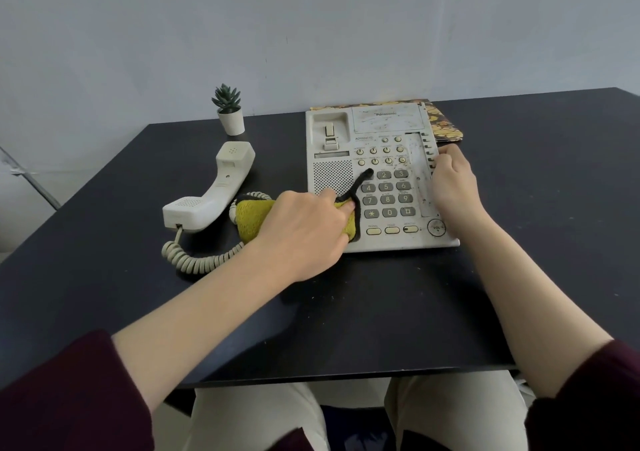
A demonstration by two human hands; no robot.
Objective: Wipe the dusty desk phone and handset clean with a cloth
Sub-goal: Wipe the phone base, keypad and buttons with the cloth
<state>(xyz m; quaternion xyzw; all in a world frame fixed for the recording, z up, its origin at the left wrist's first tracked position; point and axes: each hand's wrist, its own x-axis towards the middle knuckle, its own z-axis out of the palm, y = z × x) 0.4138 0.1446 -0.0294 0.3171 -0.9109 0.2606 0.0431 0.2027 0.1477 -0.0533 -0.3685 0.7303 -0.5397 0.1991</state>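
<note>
Desk phone (377, 177) flat on dark desk (519, 242); handset (211, 191) off-cradle to its left. Left hand (304, 232), grip clenched around soft yellow cloth (252, 222) at keypad edge. Right hand (453, 184), grip curled on phone's right rim. Probably light, rigid plastic; best steadied by edges.

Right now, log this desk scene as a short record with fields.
surface: dark table
phone: beige desk phone, stained, cradle empty
handset: handset off-hook, lying left of the phone, coiled cord attached
cloth: yellow cloth with black trim, on the phone's lower left
left hand: left hand grips the cloth
right hand: right hand holds the phone's right edge
other: potted plant; patterned folder under the phone
</note>
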